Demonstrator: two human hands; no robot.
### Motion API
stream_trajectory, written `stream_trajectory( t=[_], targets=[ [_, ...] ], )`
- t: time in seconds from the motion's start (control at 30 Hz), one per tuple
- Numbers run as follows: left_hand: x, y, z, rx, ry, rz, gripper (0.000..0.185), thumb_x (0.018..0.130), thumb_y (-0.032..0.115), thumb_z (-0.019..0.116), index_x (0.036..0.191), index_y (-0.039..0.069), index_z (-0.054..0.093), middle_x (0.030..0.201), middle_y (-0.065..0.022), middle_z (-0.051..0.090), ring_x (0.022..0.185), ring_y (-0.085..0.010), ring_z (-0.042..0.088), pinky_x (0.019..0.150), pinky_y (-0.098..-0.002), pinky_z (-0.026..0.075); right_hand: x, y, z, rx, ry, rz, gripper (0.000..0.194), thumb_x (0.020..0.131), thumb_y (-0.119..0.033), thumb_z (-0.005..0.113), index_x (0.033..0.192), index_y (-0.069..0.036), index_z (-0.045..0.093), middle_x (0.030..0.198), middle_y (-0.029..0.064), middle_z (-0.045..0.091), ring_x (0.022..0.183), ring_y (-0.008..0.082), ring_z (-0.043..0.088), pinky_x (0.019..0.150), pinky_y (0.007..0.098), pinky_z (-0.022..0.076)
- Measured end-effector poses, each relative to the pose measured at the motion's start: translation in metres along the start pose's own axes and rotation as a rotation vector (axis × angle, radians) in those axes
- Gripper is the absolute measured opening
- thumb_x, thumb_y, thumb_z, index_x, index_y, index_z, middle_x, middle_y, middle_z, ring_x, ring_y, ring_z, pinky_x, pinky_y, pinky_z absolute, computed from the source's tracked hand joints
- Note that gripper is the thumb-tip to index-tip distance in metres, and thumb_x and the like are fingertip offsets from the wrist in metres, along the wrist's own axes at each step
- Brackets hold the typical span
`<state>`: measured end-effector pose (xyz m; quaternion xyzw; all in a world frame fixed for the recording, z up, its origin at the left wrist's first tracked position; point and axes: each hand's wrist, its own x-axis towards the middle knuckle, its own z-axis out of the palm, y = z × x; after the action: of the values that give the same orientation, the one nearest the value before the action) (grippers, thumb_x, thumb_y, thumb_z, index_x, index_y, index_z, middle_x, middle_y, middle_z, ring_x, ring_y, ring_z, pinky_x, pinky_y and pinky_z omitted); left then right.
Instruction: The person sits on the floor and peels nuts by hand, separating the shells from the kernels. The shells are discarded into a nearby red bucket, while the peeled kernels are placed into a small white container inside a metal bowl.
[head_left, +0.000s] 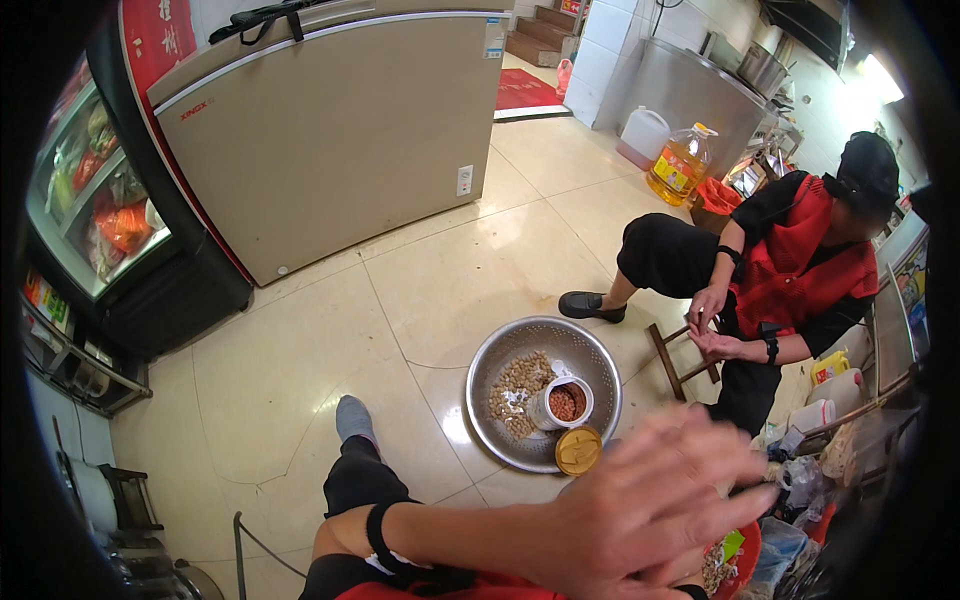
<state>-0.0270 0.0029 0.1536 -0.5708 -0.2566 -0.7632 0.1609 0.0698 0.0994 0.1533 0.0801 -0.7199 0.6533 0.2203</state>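
My left hand (637, 502), back upward and blurred, reaches across the lower right. Its fingers look spread, but the palm side is hidden. Under it shows a small part of my right hand (671, 570); its fingers are covered. Beyond them, a perforated metal colander (544, 330) stands on the floor. Inside lie pale peanuts (517, 382), seemingly in their shells. A white canister (541, 412) leans there with its mouth tilted up, partly filled with reddish-brown kernels (564, 403). A gold lid (578, 451) rests at the colander's near rim. Beside my hands, a red basin (752, 551) contains shell pieces (718, 571).
Another person (802, 247) sits at the right, hands together, near a wooden stool (670, 367). A chest freezer (330, 142) and a glass-door refrigerator (105, 202) stand across the floor. An oil jug (679, 166) is at the back. Bags and bottles (817, 416) crowd the right edge.
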Motion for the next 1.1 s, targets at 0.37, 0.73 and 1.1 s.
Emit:
stream_trajectory(
  t=[0.37,0.73,1.1],
  targets=[
    [-0.013,0.015,0.023,0.143,0.164,0.149,0.025,0.093,0.022,0.066,0.080,0.000,0.062,0.093,-0.0157,0.067,0.079,-0.0320,0.065,0.066,-0.0400,0.052,0.001,0.012,-0.002,0.022,-0.023,0.309,0.040,0.103,-0.033,0.052,0.069,-0.011,0.049,0.071,0.0003,0.056,0.064,0.0102,0.053,0.062,0.0297,0.0455],
    [-0.014,0.021,0.020,0.110,0.120,0.091,0.025,0.092,0.020,0.066,0.078,0.001,0.059,0.093,-0.0152,0.067,0.079,-0.0315,0.066,0.065,-0.0392,0.052,0.002,0.020,-0.005,0.028,-0.095,0.433,0.042,0.100,-0.032,0.057,0.067,-0.008,0.056,0.070,0.0022,0.059,0.065,0.0103,0.055,0.063,0.0299,0.0458],
    [-0.024,0.008,-0.007,0.130,-0.482,-0.230,0.027,0.086,0.019,0.075,0.101,-0.002,0.066,0.107,-0.0200,0.065,0.094,-0.0347,0.066,0.078,-0.0423,0.053,0.003,0.020,-0.009,-0.011,-0.172,0.518,0.044,0.098,-0.032,0.062,0.064,-0.004,0.062,0.069,0.0041,0.062,0.065,0.0104,0.057,0.063,0.0302,0.0461]
  ],
)
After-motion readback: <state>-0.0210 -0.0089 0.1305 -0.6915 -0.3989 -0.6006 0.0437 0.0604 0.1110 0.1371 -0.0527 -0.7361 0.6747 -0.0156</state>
